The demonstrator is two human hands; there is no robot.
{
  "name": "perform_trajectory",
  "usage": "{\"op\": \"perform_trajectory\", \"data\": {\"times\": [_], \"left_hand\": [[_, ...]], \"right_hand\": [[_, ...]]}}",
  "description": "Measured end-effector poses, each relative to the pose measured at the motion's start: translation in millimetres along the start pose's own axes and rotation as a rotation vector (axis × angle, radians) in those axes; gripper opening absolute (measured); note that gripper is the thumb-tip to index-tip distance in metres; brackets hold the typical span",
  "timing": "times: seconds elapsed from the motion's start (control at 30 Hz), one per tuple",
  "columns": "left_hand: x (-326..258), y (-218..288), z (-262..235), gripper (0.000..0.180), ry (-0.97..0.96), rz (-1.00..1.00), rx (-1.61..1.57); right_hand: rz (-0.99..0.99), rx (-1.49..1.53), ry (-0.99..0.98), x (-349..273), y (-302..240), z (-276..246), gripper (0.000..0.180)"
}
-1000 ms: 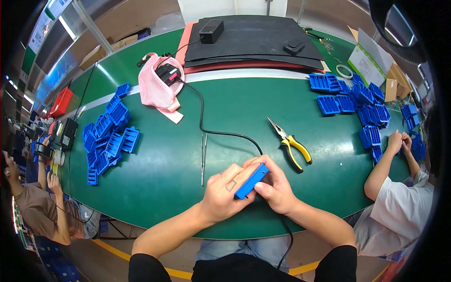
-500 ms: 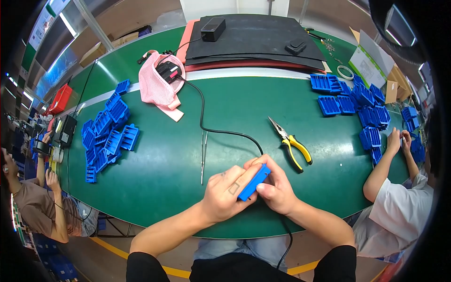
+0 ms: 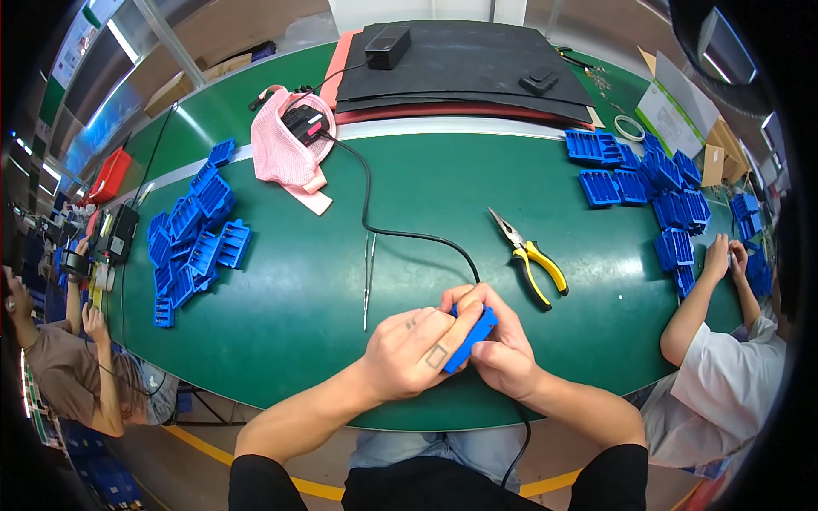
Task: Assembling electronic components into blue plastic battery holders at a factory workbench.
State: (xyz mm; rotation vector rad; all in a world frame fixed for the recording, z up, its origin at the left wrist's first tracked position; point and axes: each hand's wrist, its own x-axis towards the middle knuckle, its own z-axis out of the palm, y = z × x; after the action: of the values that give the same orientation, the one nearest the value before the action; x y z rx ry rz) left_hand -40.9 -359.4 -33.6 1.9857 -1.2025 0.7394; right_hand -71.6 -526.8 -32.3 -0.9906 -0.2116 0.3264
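Above the near edge of the green table (image 3: 290, 358), both my hands hold one blue plastic tray-like piece (image 3: 470, 342). My left hand (image 3: 409, 353) is closed on its left side, fingers curled across the top. My right hand (image 3: 504, 351) grips the other side, the thumb pressed to the near end. Its slotted face is turned away and my fingers cover part of it. Beyond my hands lie silver tweezers (image 3: 369, 281). To the right rest long-nose pliers (image 3: 532, 260) with yellow and black handles, jaws pointing away from me.
Blue slotted pieces are heaped at the left (image 3: 192, 238) and right (image 3: 673, 196). A black cable (image 3: 400, 232) runs from a pink mesh bag (image 3: 285, 153) toward my hands. Black sheets (image 3: 464, 72) lie at the back. Co-workers sit at left (image 3: 85, 366) and right (image 3: 716, 375).
The blue piece has shifted slightly right and tilted steeper in my hands. My left fingers have slid further over it. The tools on the table have stayed put.
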Motion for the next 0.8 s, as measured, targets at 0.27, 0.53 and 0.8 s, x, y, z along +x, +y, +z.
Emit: {"op": "perform_trajectory", "data": {"times": [0.27, 0.53, 0.8], "left_hand": [[10.7, -5.7, -14.5, 0.056, -0.012, -0.16, -0.06], [9.7, -9.3, -18.1, 0.05, -0.021, -0.159, -0.007], [4.9, -9.6, -23.8, 0.045, -0.052, -0.078, 0.13]], "right_hand": [[-0.199, -0.399, 0.067, 5.1, -0.1, -6.1, 0.032], [-0.43, -0.783, 0.155, 10.9, -21.4, -16.8, 0.026], [-0.384, -0.875, 0.092, 12.1, -24.5, -17.3, 0.025]]}}
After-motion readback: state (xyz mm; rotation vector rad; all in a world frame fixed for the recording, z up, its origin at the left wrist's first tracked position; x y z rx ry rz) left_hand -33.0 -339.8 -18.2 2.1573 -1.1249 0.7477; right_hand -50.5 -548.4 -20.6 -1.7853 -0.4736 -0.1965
